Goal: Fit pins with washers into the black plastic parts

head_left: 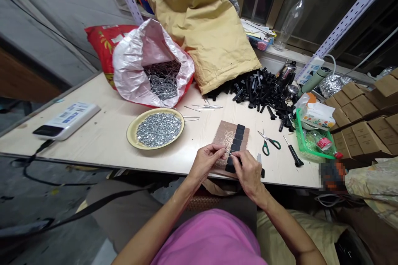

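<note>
My left hand and my right hand meet above a brown board near the table's front edge. Pinched between the fingertips of both is a thin metal pin; its ends are hidden by the fingers. A row of flat black pieces lies along the board's right side, partly covered by my hands. Pale crumbs are scattered on the board. Left of the board stands a yellowish bowl filled with small shiny metal washers. Several loose long pins lie behind it.
An open red sack of metal pins leans at the back beside a large brown paper bag. Black plastic parts are heaped behind the board. Scissors, a black-handled tool, a green basket and a white power bank share the table.
</note>
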`<state>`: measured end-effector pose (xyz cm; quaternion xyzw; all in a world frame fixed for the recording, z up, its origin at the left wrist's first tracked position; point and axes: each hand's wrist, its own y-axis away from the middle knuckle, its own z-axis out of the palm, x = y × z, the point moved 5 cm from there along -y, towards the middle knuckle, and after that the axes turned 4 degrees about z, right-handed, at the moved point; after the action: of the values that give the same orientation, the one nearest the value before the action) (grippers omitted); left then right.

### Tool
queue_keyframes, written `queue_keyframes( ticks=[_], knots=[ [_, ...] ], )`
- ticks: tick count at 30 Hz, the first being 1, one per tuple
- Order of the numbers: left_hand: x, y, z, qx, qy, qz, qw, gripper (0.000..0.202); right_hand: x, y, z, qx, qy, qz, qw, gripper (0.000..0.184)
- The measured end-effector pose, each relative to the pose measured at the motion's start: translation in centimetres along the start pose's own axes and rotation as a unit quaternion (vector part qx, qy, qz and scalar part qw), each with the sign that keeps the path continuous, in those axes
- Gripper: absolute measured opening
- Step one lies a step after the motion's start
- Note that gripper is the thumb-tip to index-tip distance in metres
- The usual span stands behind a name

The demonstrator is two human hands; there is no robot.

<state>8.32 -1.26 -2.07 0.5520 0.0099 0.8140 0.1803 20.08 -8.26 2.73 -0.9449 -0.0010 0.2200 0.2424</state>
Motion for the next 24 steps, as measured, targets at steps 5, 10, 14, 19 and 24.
queue_keyframes(
  ticks=[5,10,14,19,24],
  knots=[
    [0.3,0.1,-0.1,0.013,-0.061,0.058,0.996,0.03,0.8,0.0,0.9,-0.055,-0.036,0.064,0.996,0.028],
    [0.1,0.1,0.1,0.021,-0.066,0.066,0.995,0.027,0.9,0.0,1.4,-0.056,-0.057,0.056,0.995,0.028],
    [0.1,0.1,0.0,0.035,-0.067,0.083,0.994,0.024,1.1,0.1,2.0,-0.062,-0.062,0.065,0.994,0.031],
    [0.0,0.1,-0.2,0.051,-0.043,0.083,0.994,0.025,0.9,0.1,2.1,-0.039,-0.105,0.049,0.993,0.025],
    [-0.1,0.1,-0.1,0.056,-0.04,0.079,0.995,0.027,1.1,0.0,2.7,-0.077,-0.134,0.085,0.984,0.03]
  ],
)
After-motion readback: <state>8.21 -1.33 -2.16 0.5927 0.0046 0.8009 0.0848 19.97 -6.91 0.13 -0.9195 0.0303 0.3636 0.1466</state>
